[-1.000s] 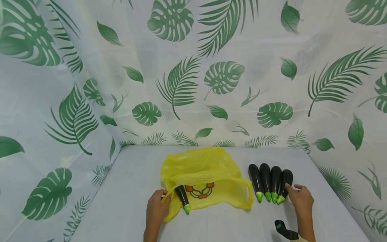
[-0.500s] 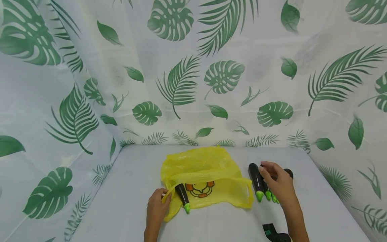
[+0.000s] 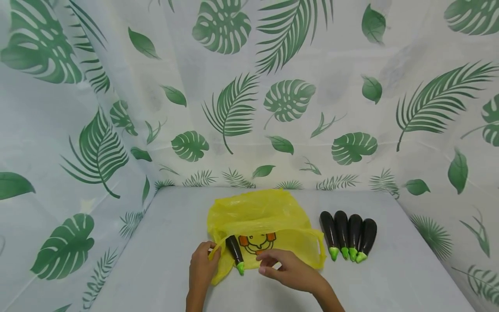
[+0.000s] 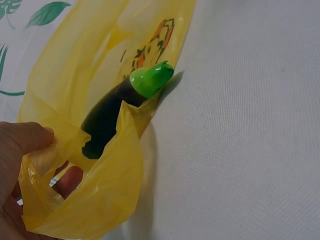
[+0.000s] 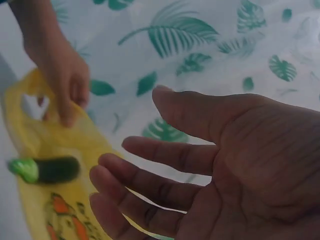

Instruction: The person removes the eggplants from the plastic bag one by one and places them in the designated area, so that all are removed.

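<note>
A yellow plastic bag (image 3: 261, 210) with a printed cartoon lies flat at mid-table. Inside its mouth, toward the left, an eggplant (image 3: 234, 253) shows with its green stem end sticking out. My left hand (image 3: 202, 264) pinches the bag's left handle; in the left wrist view thumb and fingers (image 4: 67, 182) hold the thin plastic beside the eggplant (image 4: 107, 117). Over the bag's front edge hovers my right hand (image 3: 290, 271), fingers loosely spread and holding nothing. The right wrist view shows that palm (image 5: 260, 165) bare.
Several more eggplants (image 3: 348, 234) lie side by side on the white tabletop (image 3: 401, 268), right of the bag, stems toward me. A leaf-printed sheet (image 3: 288, 143) rises behind the table and on both sides.
My right hand has moved left from the row of eggplants, across it, to the front of the bag, carrying nothing. My left hand keeps its hold on the handle; the eggplants stay put.
</note>
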Tool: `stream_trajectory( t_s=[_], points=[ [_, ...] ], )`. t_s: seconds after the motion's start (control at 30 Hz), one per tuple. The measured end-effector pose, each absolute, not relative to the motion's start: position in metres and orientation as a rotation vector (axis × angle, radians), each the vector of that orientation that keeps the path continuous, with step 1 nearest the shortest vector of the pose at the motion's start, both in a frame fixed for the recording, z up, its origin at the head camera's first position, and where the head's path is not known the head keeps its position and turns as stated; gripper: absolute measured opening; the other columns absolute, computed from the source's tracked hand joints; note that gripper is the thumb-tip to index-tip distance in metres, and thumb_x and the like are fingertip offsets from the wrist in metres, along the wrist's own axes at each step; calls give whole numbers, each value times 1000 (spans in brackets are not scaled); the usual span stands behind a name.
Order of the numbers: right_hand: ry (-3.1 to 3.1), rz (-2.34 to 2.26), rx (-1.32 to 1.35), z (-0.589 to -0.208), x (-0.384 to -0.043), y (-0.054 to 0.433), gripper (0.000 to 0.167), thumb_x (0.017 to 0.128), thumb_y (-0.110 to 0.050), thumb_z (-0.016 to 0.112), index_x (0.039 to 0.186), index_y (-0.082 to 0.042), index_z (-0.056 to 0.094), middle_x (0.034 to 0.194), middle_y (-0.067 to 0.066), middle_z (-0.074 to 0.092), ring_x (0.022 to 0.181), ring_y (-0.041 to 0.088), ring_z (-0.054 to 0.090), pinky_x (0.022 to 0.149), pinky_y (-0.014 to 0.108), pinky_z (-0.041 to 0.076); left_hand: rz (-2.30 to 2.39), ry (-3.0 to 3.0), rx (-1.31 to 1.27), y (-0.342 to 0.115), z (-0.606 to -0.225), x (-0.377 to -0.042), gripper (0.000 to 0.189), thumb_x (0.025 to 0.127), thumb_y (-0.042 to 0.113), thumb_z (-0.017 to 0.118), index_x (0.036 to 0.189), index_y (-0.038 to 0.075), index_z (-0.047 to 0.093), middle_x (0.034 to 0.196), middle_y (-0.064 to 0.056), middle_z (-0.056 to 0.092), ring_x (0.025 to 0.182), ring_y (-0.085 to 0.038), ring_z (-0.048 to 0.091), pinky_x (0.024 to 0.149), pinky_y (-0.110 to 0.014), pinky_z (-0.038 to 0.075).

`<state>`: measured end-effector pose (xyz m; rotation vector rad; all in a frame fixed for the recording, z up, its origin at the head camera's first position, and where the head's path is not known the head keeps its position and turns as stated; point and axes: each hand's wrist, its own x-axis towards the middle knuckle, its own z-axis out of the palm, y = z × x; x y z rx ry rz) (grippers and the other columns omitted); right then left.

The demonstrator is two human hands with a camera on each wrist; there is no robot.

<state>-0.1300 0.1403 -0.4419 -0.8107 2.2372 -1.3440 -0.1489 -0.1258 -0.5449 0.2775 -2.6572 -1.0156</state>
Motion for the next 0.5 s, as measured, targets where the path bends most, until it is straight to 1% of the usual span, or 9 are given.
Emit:
stream_trajectory(
  t_s=[0.1, 0.23, 0.33, 0.5],
  points=[
    [2191, -1330, -792, -453, -129, 124, 35, 98, -32, 58, 123, -8, 62, 112, 6, 67, 98, 13, 63, 76, 25, 53, -1028, -2649, 276, -126, -545, -149, 8, 87, 21, 72, 90, 15, 68, 96, 0, 68, 84, -16, 64, 71, -35, 53],
    [2185, -1304, -738, -469, -134, 106, 38, 97, -30, 60, 124, -4, 60, 116, 9, 65, 103, 23, 64, 81, 34, 54, -1019, -2644, 275, -126, -546, -150, 9, 87, 21, 72, 91, 14, 67, 95, 0, 67, 84, -17, 64, 71, -36, 54],
    [2196, -1322, -624, -481, -138, 92, 43, 95, -30, 62, 125, 1, 59, 117, 13, 64, 104, 29, 64, 83, 42, 55, -1011, -2641, 277, -126, -547, -151, 9, 86, 20, 73, 90, 14, 67, 95, 0, 67, 84, -16, 64, 71, -36, 54],
    [2228, -1396, -438, -497, -143, 75, 52, 93, -34, 66, 126, 5, 57, 123, 20, 63, 108, 35, 63, 83, 48, 55, -1025, -2642, 290, -124, -549, -152, 9, 86, 20, 73, 90, 15, 67, 97, 0, 68, 84, -16, 63, 72, -35, 54]
  ],
)
